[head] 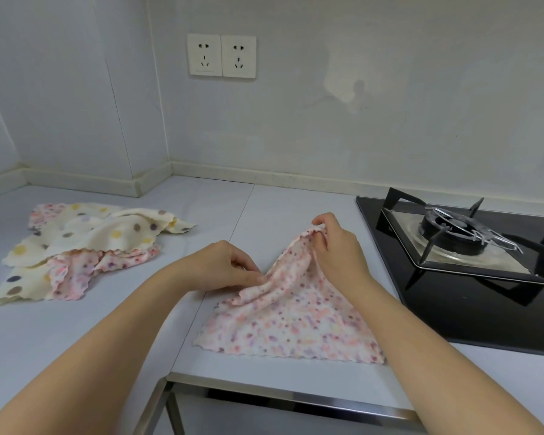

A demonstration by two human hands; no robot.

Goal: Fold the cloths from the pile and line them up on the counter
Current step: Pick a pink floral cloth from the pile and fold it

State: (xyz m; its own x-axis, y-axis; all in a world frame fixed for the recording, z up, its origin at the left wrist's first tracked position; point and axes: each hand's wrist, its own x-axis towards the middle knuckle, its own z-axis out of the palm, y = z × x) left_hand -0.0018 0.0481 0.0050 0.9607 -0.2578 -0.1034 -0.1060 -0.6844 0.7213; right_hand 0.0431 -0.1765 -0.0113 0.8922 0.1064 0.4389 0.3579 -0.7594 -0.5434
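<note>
Head view shows left hand (230,265) and right hand (333,243) pinching the pink floral cloth's (296,318) far edge on the desk (107,334), seemingly starting its first fold, which next needs that edge drawn onto the near edge

Domestic kitchen, viewed looking down over the worktop. Just to the right of the right hand (336,246), a black glass gas hob (453,315) is set into the pale counter (123,324) and carries a single burner (459,229) inside a black pan support (391,200). Beyond both hands a raised ledge (264,176) runs along the foot of a painted wall (405,120), on which a pair of sockets (222,55) sits above and beyond the left hand (226,265). Nearer than the hands, the counter's front edge rests on a bare metal frame (296,398).
</note>
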